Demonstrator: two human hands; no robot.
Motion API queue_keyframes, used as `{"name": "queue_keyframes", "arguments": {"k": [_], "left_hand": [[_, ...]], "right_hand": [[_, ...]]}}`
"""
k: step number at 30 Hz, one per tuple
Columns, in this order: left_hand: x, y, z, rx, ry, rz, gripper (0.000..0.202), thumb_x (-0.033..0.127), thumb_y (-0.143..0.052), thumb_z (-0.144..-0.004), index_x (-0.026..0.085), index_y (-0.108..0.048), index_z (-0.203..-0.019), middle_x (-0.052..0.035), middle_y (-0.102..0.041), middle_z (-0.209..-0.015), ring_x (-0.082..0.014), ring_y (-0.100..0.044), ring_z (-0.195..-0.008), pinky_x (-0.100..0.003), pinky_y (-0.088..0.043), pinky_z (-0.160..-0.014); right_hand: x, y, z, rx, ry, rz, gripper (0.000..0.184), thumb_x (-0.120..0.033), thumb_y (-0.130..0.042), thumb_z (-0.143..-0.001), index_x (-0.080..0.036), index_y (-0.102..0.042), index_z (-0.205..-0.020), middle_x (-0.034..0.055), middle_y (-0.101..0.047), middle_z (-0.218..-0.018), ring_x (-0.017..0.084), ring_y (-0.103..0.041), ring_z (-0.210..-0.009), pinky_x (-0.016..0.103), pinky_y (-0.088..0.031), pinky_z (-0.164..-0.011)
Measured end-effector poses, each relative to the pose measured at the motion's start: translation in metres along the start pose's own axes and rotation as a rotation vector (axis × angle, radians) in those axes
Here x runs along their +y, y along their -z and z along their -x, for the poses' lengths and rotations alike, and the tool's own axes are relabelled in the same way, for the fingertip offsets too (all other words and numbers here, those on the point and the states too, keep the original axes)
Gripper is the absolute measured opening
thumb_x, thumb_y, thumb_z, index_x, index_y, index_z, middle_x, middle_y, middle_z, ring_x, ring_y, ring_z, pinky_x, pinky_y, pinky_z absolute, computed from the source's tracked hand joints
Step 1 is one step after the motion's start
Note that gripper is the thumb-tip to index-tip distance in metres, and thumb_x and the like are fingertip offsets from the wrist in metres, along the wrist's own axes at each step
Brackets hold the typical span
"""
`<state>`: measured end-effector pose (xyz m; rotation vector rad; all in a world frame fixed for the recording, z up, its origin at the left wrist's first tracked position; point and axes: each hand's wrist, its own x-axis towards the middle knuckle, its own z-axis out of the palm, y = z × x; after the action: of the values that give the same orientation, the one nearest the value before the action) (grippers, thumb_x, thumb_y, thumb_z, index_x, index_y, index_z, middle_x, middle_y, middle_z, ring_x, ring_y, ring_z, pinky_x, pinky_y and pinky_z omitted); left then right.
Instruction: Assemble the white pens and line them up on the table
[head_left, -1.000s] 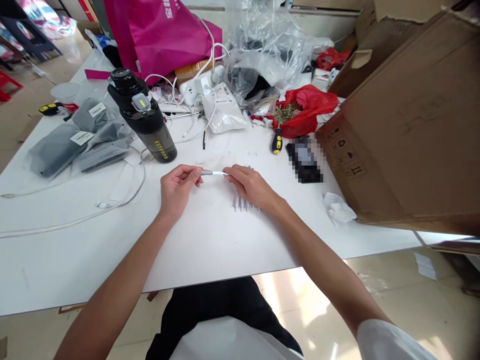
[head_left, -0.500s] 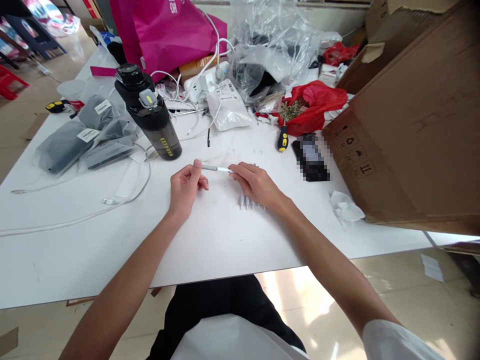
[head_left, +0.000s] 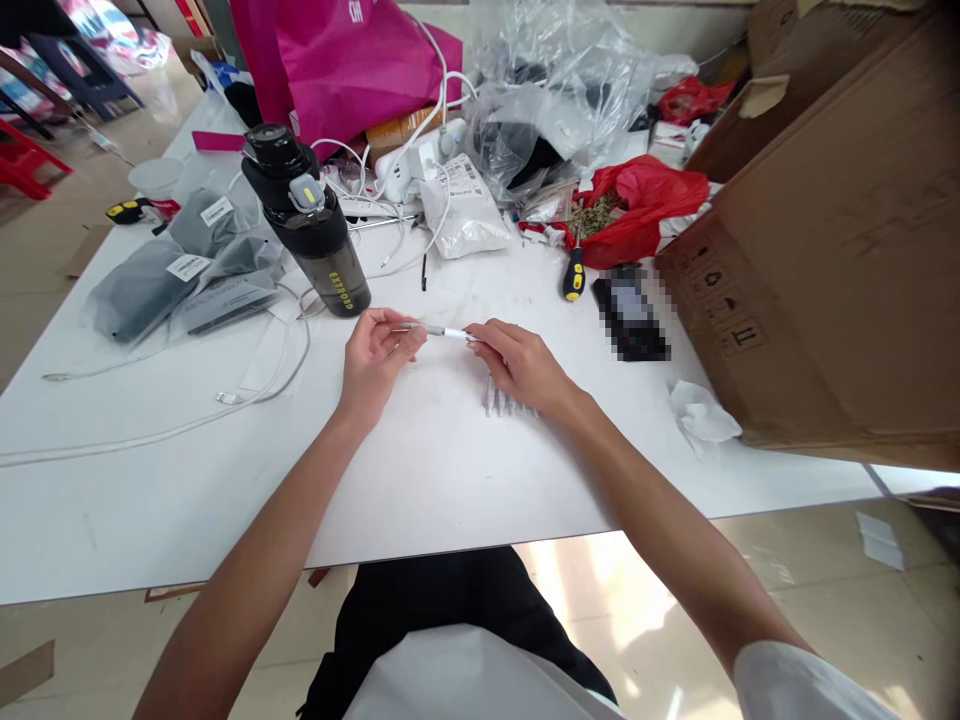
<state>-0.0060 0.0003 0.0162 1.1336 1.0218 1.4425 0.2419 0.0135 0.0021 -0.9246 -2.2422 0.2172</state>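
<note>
A slim white and grey pen (head_left: 452, 333) spans the gap between my hands, held level just above the table. My left hand (head_left: 379, 355) pinches its grey end between thumb and fingers. At the other end, the fingertips of my right hand (head_left: 521, 362) close on the white tip. Several clear, ridged plastic pieces (head_left: 504, 402) lie in a row on the table, partly covered by my right hand; what they are I cannot make out.
A dark bottle (head_left: 319, 230) stands behind my left hand, with white cables (head_left: 262, 398) to its left. Beyond my right hand lie a screwdriver (head_left: 574, 275), a blurred black device (head_left: 630, 312) and a red bag (head_left: 652, 210). A large cardboard box (head_left: 825, 260) borders the right side.
My left thumb has come down from upright onto the pen, and the fingers have shifted to its far side. The right hand stays at the white end. The view has shifted slightly.
</note>
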Motion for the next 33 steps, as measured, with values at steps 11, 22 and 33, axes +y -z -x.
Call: {"name": "queue_keyframes", "arguments": {"k": [11, 22, 33], "left_hand": [[0.004, 0.001, 0.0, -0.094, 0.003, 0.043, 0.046, 0.043, -0.104, -0.08, 0.023, -0.078, -0.111, -0.0093, -0.086, -0.117, -0.021, -0.079, -0.102, -0.028, -0.06, -0.078], [0.003, 0.0, 0.001, -0.083, 0.059, 0.05, 0.05, 0.043, -0.105, -0.079, 0.024, -0.078, -0.117, -0.0098, -0.086, -0.121, -0.0211, -0.08, -0.101, -0.028, -0.061, -0.076], [0.002, -0.009, 0.006, -0.039, 0.108, 0.081, 0.055, 0.06, -0.092, -0.092, 0.023, -0.052, -0.082, -0.0098, -0.087, -0.105, -0.0242, -0.085, -0.095, -0.027, -0.058, -0.065]], "right_hand": [[-0.001, 0.002, -0.001, -0.006, 0.009, 0.018, 0.032, -0.033, -0.041, -0.123, -0.019, -0.067, -0.135, 0.0086, -0.074, -0.1, 0.02, -0.06, -0.077, 0.033, -0.047, -0.073], [-0.006, 0.005, -0.001, -0.063, 0.016, 0.036, 0.035, -0.034, -0.038, -0.124, -0.02, -0.064, -0.143, 0.0086, -0.073, -0.103, 0.02, -0.063, -0.081, 0.033, -0.047, -0.074], [-0.01, 0.006, -0.001, -0.082, -0.046, 0.012, 0.022, -0.025, -0.042, -0.118, -0.02, -0.061, -0.129, 0.0108, -0.075, -0.106, 0.023, -0.065, -0.083, 0.034, -0.045, -0.073]]}}
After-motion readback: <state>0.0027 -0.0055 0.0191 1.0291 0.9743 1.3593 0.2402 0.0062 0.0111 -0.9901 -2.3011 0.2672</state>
